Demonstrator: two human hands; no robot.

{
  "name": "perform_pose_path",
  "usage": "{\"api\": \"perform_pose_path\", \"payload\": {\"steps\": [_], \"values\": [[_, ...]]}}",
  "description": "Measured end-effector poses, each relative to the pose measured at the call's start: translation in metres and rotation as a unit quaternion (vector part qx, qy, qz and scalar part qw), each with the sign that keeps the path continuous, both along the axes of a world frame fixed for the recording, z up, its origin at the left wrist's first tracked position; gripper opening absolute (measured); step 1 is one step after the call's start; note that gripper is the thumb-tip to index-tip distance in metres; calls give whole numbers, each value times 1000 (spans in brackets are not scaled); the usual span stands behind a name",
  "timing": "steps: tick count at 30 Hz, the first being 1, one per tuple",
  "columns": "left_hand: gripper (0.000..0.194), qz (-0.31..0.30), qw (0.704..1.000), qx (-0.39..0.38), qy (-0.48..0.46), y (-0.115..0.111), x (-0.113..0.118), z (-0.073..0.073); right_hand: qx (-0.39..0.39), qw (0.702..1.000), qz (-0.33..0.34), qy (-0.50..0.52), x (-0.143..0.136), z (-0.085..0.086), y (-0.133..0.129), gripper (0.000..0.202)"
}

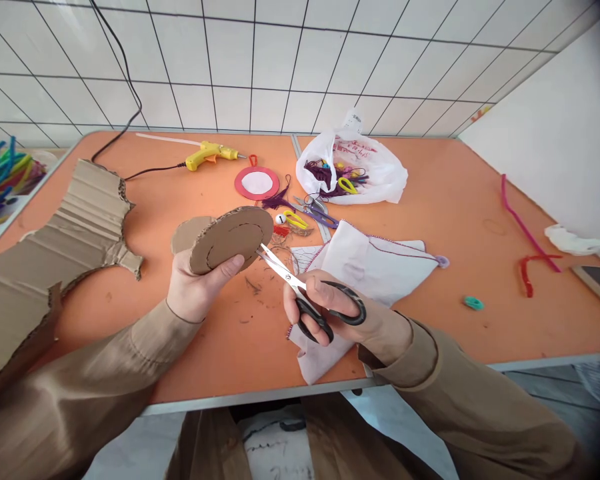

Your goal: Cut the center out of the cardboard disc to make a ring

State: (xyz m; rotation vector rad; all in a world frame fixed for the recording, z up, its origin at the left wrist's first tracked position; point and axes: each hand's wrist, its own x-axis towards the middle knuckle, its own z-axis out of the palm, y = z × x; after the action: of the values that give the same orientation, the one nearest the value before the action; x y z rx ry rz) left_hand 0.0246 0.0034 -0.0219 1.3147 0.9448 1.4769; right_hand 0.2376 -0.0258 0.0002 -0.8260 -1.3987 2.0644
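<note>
Left hand (193,290) pinches our round brown cardboard disc (227,239), right hand (380,330) grips black-handled metal scissors (286,275) near rim (cutting pose, needs steadiness).

Craft workspace, exact room type unclear: orange tabletop (480,233), scissors (289,277) near centre, cut cardboard sheet (30,273) at 9 o'clock, yellow glue gun (210,155) at 10, thread-filled bag (385,177) at 1, white tiled wall (275,57) at 12.
</note>
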Motion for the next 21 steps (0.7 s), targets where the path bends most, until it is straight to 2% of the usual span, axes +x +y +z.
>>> {"api": "perform_pose_path", "payload": {"steps": [8, 17, 21], "values": [[19, 13, 993, 63, 100, -2, -6, 2, 42, 999, -3, -23, 0, -1, 0, 56], [21, 28, 998, -4, 63, -2, -2, -4, 30, 998, -25, -48, -9, -8, -4, 58], [19, 29, 997, -5, 71, -3, -1, -3, 31, 999, -20, -26, -8, -8, -4, 58]]}}
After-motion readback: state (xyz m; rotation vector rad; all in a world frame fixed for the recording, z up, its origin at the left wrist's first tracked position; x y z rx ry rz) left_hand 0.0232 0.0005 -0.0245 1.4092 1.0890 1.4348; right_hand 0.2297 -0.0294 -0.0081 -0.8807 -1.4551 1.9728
